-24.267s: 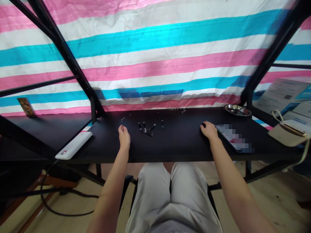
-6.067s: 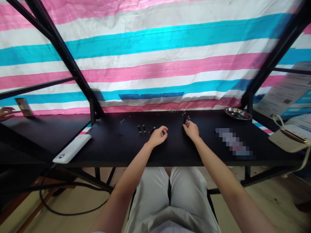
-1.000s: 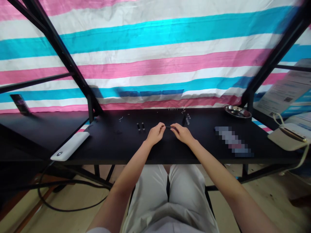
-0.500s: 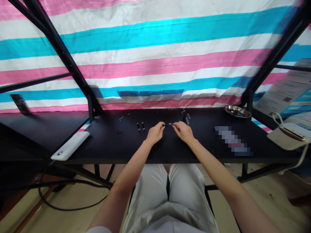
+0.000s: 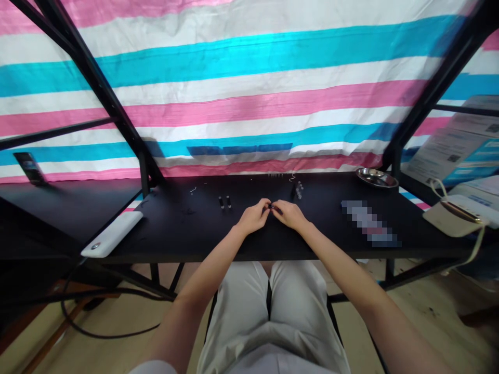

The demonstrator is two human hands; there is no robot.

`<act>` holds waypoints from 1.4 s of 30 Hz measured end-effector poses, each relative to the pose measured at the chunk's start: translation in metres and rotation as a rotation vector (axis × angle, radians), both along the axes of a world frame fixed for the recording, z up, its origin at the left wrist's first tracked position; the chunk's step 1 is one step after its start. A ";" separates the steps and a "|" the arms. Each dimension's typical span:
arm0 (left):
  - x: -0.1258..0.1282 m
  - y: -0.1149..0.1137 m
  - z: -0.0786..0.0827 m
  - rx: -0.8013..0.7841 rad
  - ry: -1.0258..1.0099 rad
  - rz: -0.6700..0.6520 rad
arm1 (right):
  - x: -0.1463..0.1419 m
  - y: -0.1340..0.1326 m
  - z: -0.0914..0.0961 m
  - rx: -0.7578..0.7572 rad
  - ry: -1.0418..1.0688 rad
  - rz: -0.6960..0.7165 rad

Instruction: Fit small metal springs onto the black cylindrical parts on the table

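Observation:
My left hand (image 5: pixel 254 218) and my right hand (image 5: pixel 290 214) meet fingertip to fingertip over the black table, both pinched closed. Between them is a small tube (image 5: pixel 272 206), dark at the end my left fingers grip; most of it is covered by fingers. My right fingers hold its clear part. To the left stand two small black-and-clear tubes (image 5: pixel 225 202), upright and side by side. Just beyond my right hand is a cluster of small clear tubes (image 5: pixel 299 190), with something dark beside it.
A row of tiny clear pieces (image 5: pixel 275 175) and a white curled strand (image 5: pixel 292 177) lie near the back edge. A steel dish (image 5: pixel 376 177) is at back right, a blurred packet (image 5: pixel 368 223) nearer. A white power bank-like object (image 5: pixel 113 235) and a beige bag (image 5: pixel 452 215) flank the table.
My hands have come together; the black piece in my left fingers and the clear tube in my right, apart before, now meet. The view has shifted slightly.

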State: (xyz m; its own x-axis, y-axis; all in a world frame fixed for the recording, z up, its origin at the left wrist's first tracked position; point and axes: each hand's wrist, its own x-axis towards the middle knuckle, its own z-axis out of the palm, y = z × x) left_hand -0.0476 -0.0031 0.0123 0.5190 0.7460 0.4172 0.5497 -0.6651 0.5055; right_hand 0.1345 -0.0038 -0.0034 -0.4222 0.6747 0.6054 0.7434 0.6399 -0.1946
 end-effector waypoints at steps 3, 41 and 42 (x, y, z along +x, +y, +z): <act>-0.002 0.003 -0.001 0.011 -0.032 0.033 | 0.007 0.003 0.001 -0.039 0.131 -0.120; -0.014 0.014 0.000 0.085 -0.031 0.359 | 0.056 0.014 0.000 -0.458 0.111 -0.845; -0.014 0.014 0.001 0.078 -0.022 0.388 | 0.056 0.013 0.000 -0.465 0.112 -0.859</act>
